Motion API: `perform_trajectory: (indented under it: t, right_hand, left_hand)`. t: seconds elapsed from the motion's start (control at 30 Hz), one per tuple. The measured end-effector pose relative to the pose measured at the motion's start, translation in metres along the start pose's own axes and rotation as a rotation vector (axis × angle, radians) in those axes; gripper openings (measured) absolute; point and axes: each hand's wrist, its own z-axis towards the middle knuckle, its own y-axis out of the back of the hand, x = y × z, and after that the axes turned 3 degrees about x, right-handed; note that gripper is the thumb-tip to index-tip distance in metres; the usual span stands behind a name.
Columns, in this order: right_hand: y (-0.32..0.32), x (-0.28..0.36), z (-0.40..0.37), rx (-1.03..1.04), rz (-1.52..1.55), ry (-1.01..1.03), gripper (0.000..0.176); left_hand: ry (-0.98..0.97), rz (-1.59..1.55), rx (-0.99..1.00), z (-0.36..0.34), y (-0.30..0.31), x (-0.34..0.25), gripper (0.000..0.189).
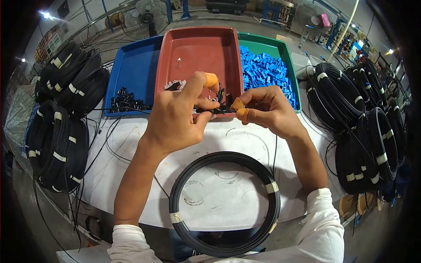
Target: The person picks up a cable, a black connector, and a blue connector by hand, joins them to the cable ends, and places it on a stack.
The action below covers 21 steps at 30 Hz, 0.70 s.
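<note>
My left hand (177, 116) is closed, its thumb and fingertips pinching a small black connector piece (218, 109) over the front edge of the red tray (199, 35). Its index finger, wrapped in orange tape, is raised. Close on the right, my right hand (272, 111) pinches the end of a thin black cable between taped fingertips, meeting the black piece. The fingers partly hide where the two join. A thin black cable (275, 153) hangs below my right hand toward a taped coil of black cable (175, 188), which lies at the table's front edge.
A blue tray (133, 57) holds small black parts, and a green tray (291, 70) holds many blue connectors. Pale and black pieces lie in the red tray. Taped cable coils stand left (57, 144) and right (337, 96) on the white table (144, 193); loose cables trail leftward.
</note>
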Motion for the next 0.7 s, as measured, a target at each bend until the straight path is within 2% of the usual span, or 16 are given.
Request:
perform_trajectory:
  t: [0.07,0.23,0.3,0.4,0.43,0.47,0.57,0.6,0.67,0.7]
  right_hand:
    - [-0.003,0.001,0.000,-0.006,-0.033,-0.015,0.009]
    - [-0.003,0.003,0.001,0.000,-0.122,-0.048,0.011]
    - [-0.002,0.002,0.002,-0.083,-0.245,-0.039,0.014]
    - [0.014,0.000,0.003,-0.188,-0.280,-0.029,0.018]
    - [0.017,-0.004,0.004,-0.229,-0.273,0.108,0.016]
    - [0.023,-0.004,0.004,-0.234,-0.299,0.088,0.017]
    - [0.021,0.002,0.001,-0.284,-0.345,0.094,0.017]
    - [0.021,0.001,0.001,-0.251,-0.369,0.070,0.018]
    - [0.019,0.002,0.002,-0.224,-0.389,0.052,0.019]
    - [0.015,0.007,0.001,-0.224,-0.433,0.028,0.018]
  left_hand:
    - [-0.055,0.023,0.011,0.000,-0.002,0.002,0.055]
    - [-0.030,0.040,0.041,-0.001,0.000,0.001,0.051]
    - [0.001,0.061,0.051,0.000,0.002,0.008,0.047]
    - [0.038,0.190,0.008,0.002,0.005,0.051,0.026]
    - [0.080,0.243,0.007,-0.002,0.004,0.069,0.021]
    - [0.075,0.239,0.011,-0.009,0.003,0.088,0.021]
    - [0.259,0.478,0.281,-0.023,-0.003,0.132,0.028]
    - [0.255,0.477,0.285,-0.020,-0.008,0.126,0.028]
    - [-0.227,0.756,0.001,-0.010,-0.020,0.109,0.031]
    - [-0.138,0.573,0.054,-0.006,-0.030,0.112,0.033]
